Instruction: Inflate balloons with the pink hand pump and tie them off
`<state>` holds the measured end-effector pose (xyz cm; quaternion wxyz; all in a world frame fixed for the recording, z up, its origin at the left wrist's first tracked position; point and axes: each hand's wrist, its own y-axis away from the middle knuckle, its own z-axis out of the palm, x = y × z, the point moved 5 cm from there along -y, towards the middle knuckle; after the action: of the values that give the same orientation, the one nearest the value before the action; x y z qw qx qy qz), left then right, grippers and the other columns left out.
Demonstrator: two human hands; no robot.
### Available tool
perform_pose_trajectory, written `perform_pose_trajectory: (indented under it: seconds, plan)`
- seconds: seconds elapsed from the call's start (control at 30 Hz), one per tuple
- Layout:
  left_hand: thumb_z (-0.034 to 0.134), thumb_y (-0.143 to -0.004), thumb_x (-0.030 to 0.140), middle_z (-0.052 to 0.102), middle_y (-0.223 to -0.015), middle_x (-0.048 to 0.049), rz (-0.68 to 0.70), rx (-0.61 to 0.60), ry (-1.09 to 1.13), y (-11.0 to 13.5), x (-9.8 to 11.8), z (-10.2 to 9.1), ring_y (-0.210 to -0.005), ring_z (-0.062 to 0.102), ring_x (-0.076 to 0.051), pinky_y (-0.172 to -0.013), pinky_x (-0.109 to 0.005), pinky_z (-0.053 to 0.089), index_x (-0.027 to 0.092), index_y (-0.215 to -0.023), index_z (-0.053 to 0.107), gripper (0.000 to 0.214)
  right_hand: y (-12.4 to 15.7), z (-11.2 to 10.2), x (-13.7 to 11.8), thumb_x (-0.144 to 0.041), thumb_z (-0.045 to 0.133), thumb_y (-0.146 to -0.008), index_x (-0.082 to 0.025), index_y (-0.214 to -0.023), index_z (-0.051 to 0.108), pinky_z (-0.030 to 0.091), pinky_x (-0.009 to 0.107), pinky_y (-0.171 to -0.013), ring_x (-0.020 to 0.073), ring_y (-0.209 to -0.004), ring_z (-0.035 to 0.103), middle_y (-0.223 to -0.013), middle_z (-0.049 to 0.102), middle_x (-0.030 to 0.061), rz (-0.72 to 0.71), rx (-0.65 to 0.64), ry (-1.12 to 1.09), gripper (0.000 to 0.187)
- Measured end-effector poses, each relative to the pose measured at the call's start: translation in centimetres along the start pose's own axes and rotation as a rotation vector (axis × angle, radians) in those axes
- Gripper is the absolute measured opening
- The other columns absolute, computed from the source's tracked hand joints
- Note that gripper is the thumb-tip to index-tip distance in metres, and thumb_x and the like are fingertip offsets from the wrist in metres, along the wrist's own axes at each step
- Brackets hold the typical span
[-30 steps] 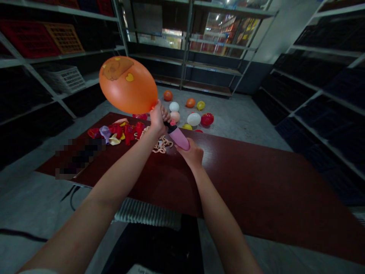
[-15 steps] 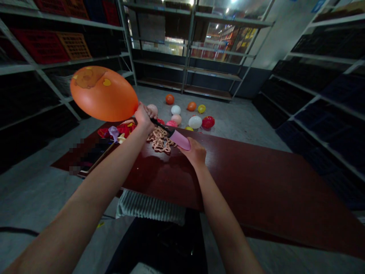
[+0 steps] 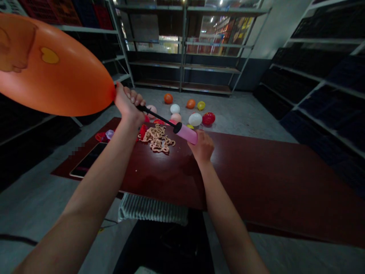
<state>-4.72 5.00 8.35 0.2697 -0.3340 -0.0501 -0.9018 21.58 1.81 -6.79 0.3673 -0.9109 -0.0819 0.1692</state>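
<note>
A large orange balloon (image 3: 71, 76) with a printed cartoon and a yellow heart swells out at the upper left, its far end cut off by the frame. My left hand (image 3: 127, 102) is closed around the balloon's neck and the black nozzle end of a hand balloon pump. My right hand (image 3: 202, 146) grips the pink barrel of the balloon pump (image 3: 186, 133), with the black rod showing between the two hands. Below the pump, a tangle of beige long balloons (image 3: 158, 140) lies on the dark red table (image 3: 256, 182). My fingers hide the nozzle tip.
Uninflated balloons (image 3: 110, 134) and a dark-screened tablet or phone (image 3: 89, 160) lie on the table's left part. Several inflated balloons (image 3: 195, 119) rest on the floor beyond. Metal shelves (image 3: 182, 66) stand at the back and both sides. A ribbed grey-green cloth (image 3: 152, 208) is below the near edge.
The orange balloon looks bigger and has come up and left with my left hand. My right hand has shifted slightly right, and more of the pump's black rod shows.
</note>
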Motion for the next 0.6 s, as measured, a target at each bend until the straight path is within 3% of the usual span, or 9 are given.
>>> perform_pose_trajectory:
  seconds: [0.13,0.27,0.43,0.6]
  plan:
    - [0.037,-0.108,0.053,0.018,-0.043,0.0062,0.006,-0.042,0.046,2.9,-3.0,2.7,-0.033,0.020,-0.008,-0.036,-0.023,0.021,0.021,-0.060,0.021,0.060,0.0,-0.6,1.1,-0.033,0.066,-0.086,-0.017,-0.114,0.063,0.046,0.041,-0.082,0.0286,-0.091,0.062,-0.102,0.071,0.0133,0.057,0.043,-0.007,0.033]
    - [0.035,-0.110,0.049,0.017,-0.042,0.0057,-0.028,-0.088,0.069,5.1,-6.9,4.1,-0.033,0.019,-0.008,-0.036,-0.025,0.020,0.021,-0.058,0.020,0.061,-0.1,-1.2,1.2,-0.036,0.062,-0.087,-0.017,-0.112,0.063,0.045,0.040,-0.082,0.0285,-0.090,0.062,-0.100,0.070,0.0133,0.091,0.078,-0.014,0.031]
    - [0.042,-0.109,0.045,0.020,-0.042,0.0050,-0.040,-0.151,0.062,6.4,-10.7,4.4,-0.032,0.023,-0.008,-0.035,-0.025,0.021,0.020,-0.055,0.022,0.062,0.0,-1.3,1.3,-0.038,0.062,-0.087,-0.017,-0.112,0.064,0.044,0.038,-0.079,0.0272,-0.088,0.062,-0.100,0.071,0.0132,0.123,0.086,-0.012,0.032]
    - [0.049,-0.105,0.047,0.022,-0.042,0.0057,-0.054,-0.089,0.044,5.7,-11.9,3.0,-0.031,0.026,-0.008,-0.035,-0.024,0.021,0.020,-0.056,0.023,0.062,0.3,-0.2,1.6,-0.034,0.065,-0.085,-0.016,-0.113,0.064,0.043,0.037,-0.078,0.0268,-0.088,0.062,-0.099,0.071,0.0118,0.080,0.056,0.008,0.033]
